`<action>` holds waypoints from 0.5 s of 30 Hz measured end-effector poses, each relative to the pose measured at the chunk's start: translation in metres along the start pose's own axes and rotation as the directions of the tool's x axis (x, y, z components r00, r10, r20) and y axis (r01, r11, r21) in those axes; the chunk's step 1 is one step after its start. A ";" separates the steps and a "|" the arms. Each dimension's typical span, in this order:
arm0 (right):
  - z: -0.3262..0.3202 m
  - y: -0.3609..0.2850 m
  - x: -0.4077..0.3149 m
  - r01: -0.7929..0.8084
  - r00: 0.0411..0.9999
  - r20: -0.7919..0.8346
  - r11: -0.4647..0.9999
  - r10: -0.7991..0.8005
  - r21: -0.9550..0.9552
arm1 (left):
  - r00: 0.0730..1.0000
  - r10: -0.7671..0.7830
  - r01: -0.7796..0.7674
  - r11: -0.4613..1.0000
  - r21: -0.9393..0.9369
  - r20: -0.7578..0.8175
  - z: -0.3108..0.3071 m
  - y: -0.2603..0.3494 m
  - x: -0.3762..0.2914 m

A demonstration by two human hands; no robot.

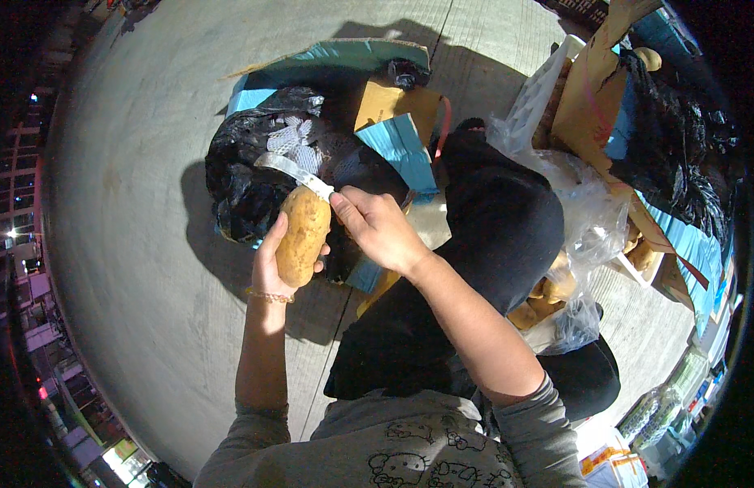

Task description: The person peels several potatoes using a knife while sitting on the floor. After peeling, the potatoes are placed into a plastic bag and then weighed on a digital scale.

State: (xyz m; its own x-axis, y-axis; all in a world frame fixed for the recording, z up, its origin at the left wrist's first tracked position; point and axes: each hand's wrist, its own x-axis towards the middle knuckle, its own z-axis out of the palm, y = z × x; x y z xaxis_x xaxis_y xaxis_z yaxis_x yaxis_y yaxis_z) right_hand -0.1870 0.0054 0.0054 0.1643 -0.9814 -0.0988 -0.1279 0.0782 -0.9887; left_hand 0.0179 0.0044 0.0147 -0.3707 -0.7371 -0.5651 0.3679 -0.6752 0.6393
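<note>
My left hand grips a large, unpeeled-looking potato around its lower part, thumb along the left side and fingertips showing at the right. In my right hand is the handle of a small curved knife, its blade pointing up and left past the potato's top end. The handle end lies close against the top of the potato; whether the edge touches the skin I cannot tell. Beneath both hands stands a cardboard box lined with a black plastic bag, holding pale mesh foam netting.
Beside my bent knee, a clear plastic bag hangs by several potatoes. To the right are a white plastic crate and another opened carton with black plastic. Concrete floor extends left.
</note>
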 end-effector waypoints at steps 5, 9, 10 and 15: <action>-0.005 -0.006 0.001 -0.042 0.998 0.055 0.999 0.042 0.005 | 0.998 -0.042 0.043 0.999 0.029 -0.043 -0.001 0.004 -0.002; 0.000 0.007 0.000 -0.103 0.990 0.119 0.970 0.078 0.222 | 0.995 0.020 -0.011 0.996 0.088 -0.095 -0.003 -0.001 0.001; -0.003 0.005 0.000 -0.211 0.969 0.183 0.936 0.164 0.280 | 0.995 0.039 -0.031 0.996 0.087 -0.092 -0.007 -0.005 0.004; -0.015 -0.009 0.006 -0.378 0.920 0.180 0.668 0.348 0.641 | 0.999 0.023 -0.027 0.985 -0.173 -0.025 -0.005 -0.012 -0.004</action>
State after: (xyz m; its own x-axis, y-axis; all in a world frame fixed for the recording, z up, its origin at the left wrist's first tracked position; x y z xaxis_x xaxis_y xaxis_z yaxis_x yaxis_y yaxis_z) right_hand -0.2001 -0.0038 0.0150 0.2826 -0.8441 -0.4557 0.4792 0.5358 -0.6952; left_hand 0.0188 0.0154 0.0065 -0.3403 -0.7528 -0.5635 0.5194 -0.6500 0.5547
